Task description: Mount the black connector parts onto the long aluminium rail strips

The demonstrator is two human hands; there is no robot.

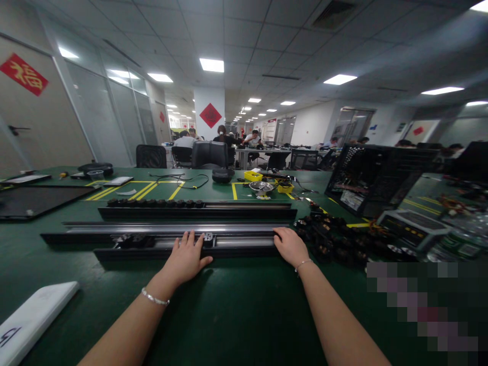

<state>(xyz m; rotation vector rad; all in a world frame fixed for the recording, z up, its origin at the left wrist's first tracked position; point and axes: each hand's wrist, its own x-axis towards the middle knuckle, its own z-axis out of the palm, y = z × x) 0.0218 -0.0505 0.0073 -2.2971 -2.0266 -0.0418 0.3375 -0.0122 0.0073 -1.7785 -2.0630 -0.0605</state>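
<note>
A long black rail [244, 252] with a silvery inner strip lies nearest me on the green table. My left hand [188, 259] rests flat on it with fingers stretched, beside a small metal-and-black block [208, 239]. At the rail's right end, my right hand [292, 246] has its fingers curled over the edge; their undersides are hidden. Farther left on the same rail sits a dark carriage part [134, 240]. Behind lies a longer rail [87, 229], and beyond that a third rail [247, 211] with several black wheel-like pieces [171, 203] along its left half.
A heap of black parts [328, 234] lies right of the rails, near an open computer case [377, 178] and a power supply box [412, 229]. Metal bowl [261, 188], yellow tray [252, 176] and cables stand behind. A white box [38, 310] lies front left. People sit farther back.
</note>
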